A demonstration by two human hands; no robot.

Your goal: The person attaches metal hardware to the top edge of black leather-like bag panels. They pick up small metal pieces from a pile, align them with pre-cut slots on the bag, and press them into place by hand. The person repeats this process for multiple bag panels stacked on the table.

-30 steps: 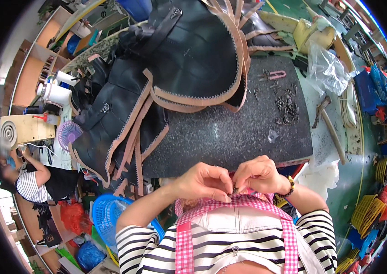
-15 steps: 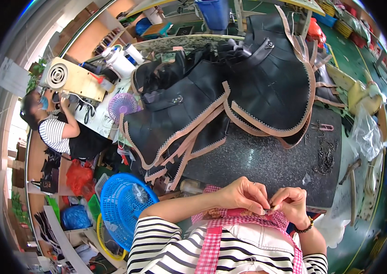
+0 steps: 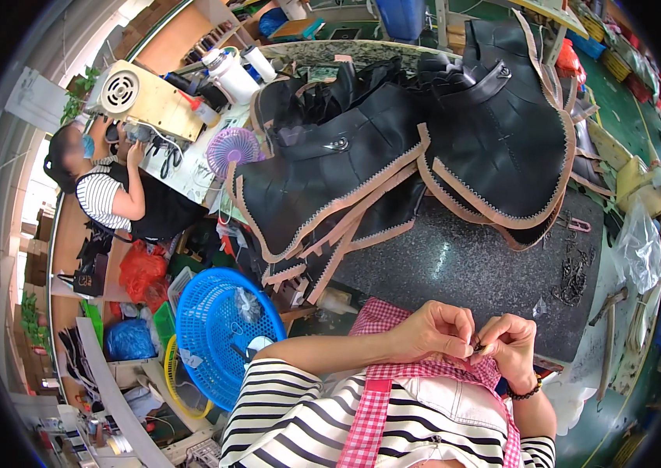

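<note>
My left hand (image 3: 438,331) and my right hand (image 3: 511,345) meet in front of my pink checked apron (image 3: 381,318). Thumb and fingers of both are pinched together around a small dark piece (image 3: 478,348), too small and too covered by the fingertips to name. Beyond them lie large black leather-like panels (image 3: 510,148) with zigzag-cut tan edging, each bearing a strap and a small metal fitting. The panels overlap on a dark speckled work board (image 3: 401,269). A pile of small dark metal pieces (image 3: 572,277) rests at the board's right side.
A blue plastic basket (image 3: 217,335) stands at my left. Farther left, a person (image 3: 116,187) sits by a cream sewing machine (image 3: 147,97). A purple fan (image 3: 233,150) and a white bottle (image 3: 229,76) are on the bench. A clear plastic bag (image 3: 639,246) hangs at the right.
The view has shifted, so the bench and panels appear farther right and slightly higher. Both my hands stay pinched together around the small piece. The seated person's hands have moved slightly.
</note>
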